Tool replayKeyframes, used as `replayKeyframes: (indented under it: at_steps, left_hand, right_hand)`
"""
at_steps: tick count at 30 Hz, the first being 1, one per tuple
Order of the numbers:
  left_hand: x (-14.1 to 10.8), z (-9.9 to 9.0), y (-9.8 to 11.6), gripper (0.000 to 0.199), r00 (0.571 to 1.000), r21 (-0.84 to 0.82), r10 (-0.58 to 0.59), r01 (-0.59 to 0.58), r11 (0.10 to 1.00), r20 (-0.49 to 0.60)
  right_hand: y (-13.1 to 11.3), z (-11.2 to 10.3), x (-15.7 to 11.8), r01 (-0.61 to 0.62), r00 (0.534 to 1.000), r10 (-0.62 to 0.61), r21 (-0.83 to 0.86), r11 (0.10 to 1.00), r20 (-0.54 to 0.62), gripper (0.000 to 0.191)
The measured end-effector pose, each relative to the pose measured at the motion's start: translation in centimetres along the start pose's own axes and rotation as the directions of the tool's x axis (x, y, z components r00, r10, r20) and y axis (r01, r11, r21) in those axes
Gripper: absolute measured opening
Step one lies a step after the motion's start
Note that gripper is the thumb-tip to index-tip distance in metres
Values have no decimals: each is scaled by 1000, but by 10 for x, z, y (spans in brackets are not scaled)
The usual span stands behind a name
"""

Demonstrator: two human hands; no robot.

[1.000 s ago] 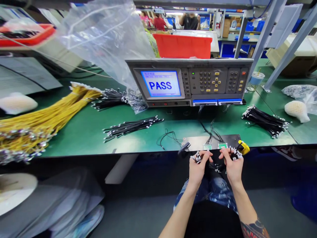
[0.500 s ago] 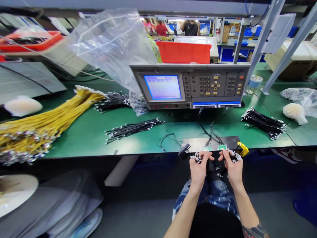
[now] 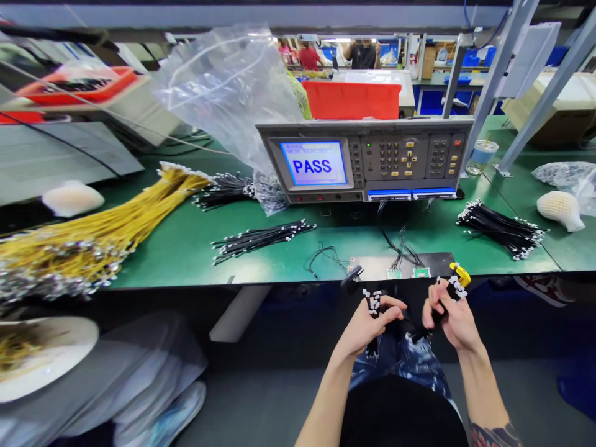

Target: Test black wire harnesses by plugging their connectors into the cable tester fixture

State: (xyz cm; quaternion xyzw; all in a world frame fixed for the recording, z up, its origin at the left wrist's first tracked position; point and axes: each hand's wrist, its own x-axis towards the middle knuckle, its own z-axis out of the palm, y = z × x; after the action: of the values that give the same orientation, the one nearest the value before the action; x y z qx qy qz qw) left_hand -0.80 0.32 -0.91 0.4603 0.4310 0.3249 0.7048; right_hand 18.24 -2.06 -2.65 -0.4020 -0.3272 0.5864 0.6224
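Observation:
My left hand point(image 3: 371, 321) is closed round a bunch of black cables point(image 3: 372, 304) whose white connectors stick out above the fingers. Just right of it, my right hand point(image 3: 454, 315) grips a second bunch of black cables with white connectors point(image 3: 457, 288). Both hands are below the bench's front edge, over my lap. Beyond them two small green circuit boards point(image 3: 421, 272) sit on a metal plate point(image 3: 365, 266), wired to the cable tester point(image 3: 367, 161). Its screen point(image 3: 319, 165) reads PASS.
Black cable bundles lie on the green bench at left point(image 3: 261, 239) and right point(image 3: 500, 230). A large yellow cable bundle point(image 3: 116, 223) fills the far left. Clamps, one dark point(image 3: 351, 277) and one yellow point(image 3: 460, 273), grip the plate's ends. A person's leg point(image 3: 153, 372) is at lower left.
The tester's screen now shows PASS. My hands have drawn back from the circuit boards and moved apart, still holding the cables. The view has shifted slightly.

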Motion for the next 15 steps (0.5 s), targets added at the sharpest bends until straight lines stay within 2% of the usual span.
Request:
replayKeyframes:
  at_steps: [2,5,8,10,12,13,15]
  left_hand:
    - [-4,2,3,39,997,27,-30,28,999,76]
    - [-7,10,5,34,978,40,-54,46,998,203]
    - [-7,16,2,38,952,-4,-58,62,998,302]
    - [-7,17,-2,49,942,-45,-57,76,996,330]
    - [-5,14,-6,62,940,-49,-51,71,996,337]
    - [-5,12,-8,67,943,-34,-47,62,998,331]
    - [-3,8,-10,71,958,0,-42,44,999,283]
  right_hand:
    - [-4,1,-1,15,1000,-15,-10,1000,0,47]
    - [-4,7,-1,19,997,-7,-163,986,76,42]
    - [1,12,-3,-98,965,162,-287,953,207,36]
    - [5,15,-4,-136,953,201,-274,952,226,38]
    - [7,16,-3,-82,983,114,-211,974,147,38]
    - [7,16,-2,-33,996,46,-168,985,74,38]
    - [6,15,1,49,995,-55,-70,996,-84,40]
